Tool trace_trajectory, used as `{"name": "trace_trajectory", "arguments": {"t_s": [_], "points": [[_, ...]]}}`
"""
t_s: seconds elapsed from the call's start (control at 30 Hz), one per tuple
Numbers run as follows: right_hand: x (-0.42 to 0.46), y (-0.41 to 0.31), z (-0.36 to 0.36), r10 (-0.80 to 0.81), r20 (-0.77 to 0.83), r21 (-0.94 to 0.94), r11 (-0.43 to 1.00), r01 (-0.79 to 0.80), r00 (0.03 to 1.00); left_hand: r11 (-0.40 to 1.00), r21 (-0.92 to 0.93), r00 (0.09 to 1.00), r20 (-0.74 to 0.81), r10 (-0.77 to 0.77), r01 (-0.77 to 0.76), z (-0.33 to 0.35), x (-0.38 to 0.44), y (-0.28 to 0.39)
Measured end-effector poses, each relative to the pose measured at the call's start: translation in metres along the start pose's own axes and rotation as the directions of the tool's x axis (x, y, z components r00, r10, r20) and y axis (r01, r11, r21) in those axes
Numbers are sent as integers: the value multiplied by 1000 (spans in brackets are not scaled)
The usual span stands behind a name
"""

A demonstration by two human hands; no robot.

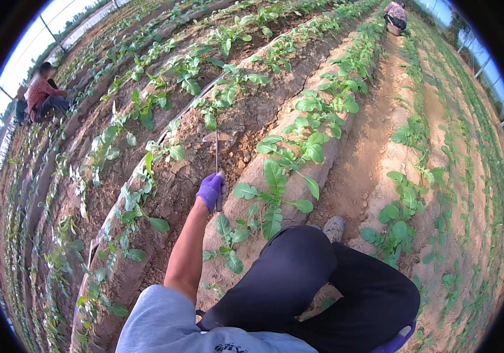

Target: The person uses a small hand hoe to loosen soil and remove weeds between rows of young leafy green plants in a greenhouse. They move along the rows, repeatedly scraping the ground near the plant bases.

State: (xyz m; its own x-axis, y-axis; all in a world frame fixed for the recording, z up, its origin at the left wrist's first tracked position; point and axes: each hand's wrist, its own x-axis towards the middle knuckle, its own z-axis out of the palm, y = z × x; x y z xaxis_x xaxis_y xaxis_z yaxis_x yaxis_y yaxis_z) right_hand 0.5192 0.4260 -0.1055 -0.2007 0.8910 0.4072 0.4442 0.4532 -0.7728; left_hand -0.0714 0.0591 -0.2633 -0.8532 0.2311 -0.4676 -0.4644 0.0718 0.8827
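Observation:
My left hand (210, 190), in a purple glove, is closed around the handle of a small hand hoe (217, 152). The hoe's thin metal shaft points away from me, and its wide blade (217, 137) rests at the loose soil just below a leafy seedling (210, 118). Leafy green plants (274, 194) grow on the ridge to the right of the hand. At the bottom right, beside my dark trouser leg, part of my right hand (397, 340) shows in a purple glove; the picture's edge and the leg hide most of it.
Long planted ridges run away from me, with a bare dirt furrow (355, 176) under my shoe (334, 228). Pale plastic sheeting (135, 170) edges the ridge at left. One person (42, 95) sits far left; another person (395, 16) is in the furrow at the top right.

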Motion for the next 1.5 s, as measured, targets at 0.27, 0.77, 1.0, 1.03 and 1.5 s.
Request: {"name": "trace_trajectory", "arguments": {"t_s": [0.27,0.77,1.0,1.03,1.5], "points": [[1,-119,33,-196,121,154,972,177,973,947,-70,927,195,321,-313,127,-98,176],[47,-199,10,-228,113,-21,973,231,967,838,140,329,943,50,-527,441,-376,197],[18,-64,-42,134,-38,-127,982,-137,990,288,63,35,994,-102,-956,480,-386,144],[13,-37,-55,190,-112,-155,966,-206,975,199,53,35,995,-95,-978,476,-372,151],[-167,273,-89,788,-51,-268,581,-768,614,-11,451,447,883,-145,-893,367,-232,201]]}}
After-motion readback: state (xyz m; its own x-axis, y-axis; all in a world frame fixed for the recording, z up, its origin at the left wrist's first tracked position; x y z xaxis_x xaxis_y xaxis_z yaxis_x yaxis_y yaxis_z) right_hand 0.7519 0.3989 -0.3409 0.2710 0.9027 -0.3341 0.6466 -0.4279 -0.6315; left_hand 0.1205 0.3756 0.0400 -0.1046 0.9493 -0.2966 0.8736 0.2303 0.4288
